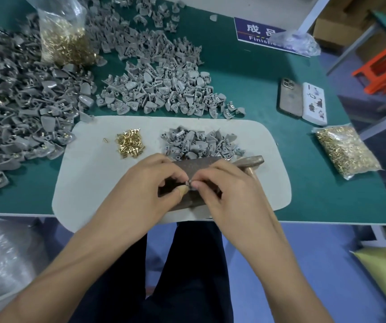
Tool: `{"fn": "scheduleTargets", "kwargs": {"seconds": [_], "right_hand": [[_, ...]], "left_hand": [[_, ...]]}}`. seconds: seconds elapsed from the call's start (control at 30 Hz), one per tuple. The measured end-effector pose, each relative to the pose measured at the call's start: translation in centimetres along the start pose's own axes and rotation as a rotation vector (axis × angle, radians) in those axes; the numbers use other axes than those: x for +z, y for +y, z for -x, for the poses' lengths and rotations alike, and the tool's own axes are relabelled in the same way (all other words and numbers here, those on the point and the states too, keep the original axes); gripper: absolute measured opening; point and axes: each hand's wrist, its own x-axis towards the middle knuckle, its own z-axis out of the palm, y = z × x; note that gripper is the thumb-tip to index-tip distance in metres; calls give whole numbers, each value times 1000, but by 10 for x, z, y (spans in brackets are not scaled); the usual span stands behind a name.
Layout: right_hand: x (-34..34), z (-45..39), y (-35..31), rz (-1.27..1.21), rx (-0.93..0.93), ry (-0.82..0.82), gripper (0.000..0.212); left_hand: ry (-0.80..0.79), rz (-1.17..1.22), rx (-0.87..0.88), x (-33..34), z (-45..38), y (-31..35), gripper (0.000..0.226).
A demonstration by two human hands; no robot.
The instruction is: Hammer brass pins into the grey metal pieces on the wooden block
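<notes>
Over the brown wooden block (196, 165) my left hand (150, 183) and my right hand (224, 185) meet fingertip to fingertip. Between them they pinch one small grey metal piece (189, 183); whether a pin sits in it I cannot tell. A hammer (250, 162) lies just behind my right hand, its head on the white mat (89, 183). On the mat sit a small heap of brass pins (130, 143) at the left and a heap of grey pieces (201, 142) behind the block.
Large piles of grey pieces (24, 101) cover the green table to the left and back. A bag of brass pins (67, 40) stands at the back left, another bag (347, 150) lies at the right. Two phones (302, 100) lie at the right.
</notes>
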Motion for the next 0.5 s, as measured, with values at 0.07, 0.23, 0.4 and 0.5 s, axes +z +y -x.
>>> {"fn": "scheduleTargets", "kwargs": {"seconds": [0.07, 0.23, 0.4, 0.5], "right_hand": [[-1, -1, -7, 136, -34, -14, 11], [-7, -10, -18, 318, -104, -114, 14], [-6, -16, -28, 493, -120, -189, 28], [-7, -14, -20, 343, -94, -186, 3]], "left_hand": [[22, 6, -12, 2, 1, 0, 17], [63, 52, -37, 4, 3, -1, 17], [70, 55, -37, 3, 2, -1, 15], [72, 26, -45, 1, 1, -1, 17]]}}
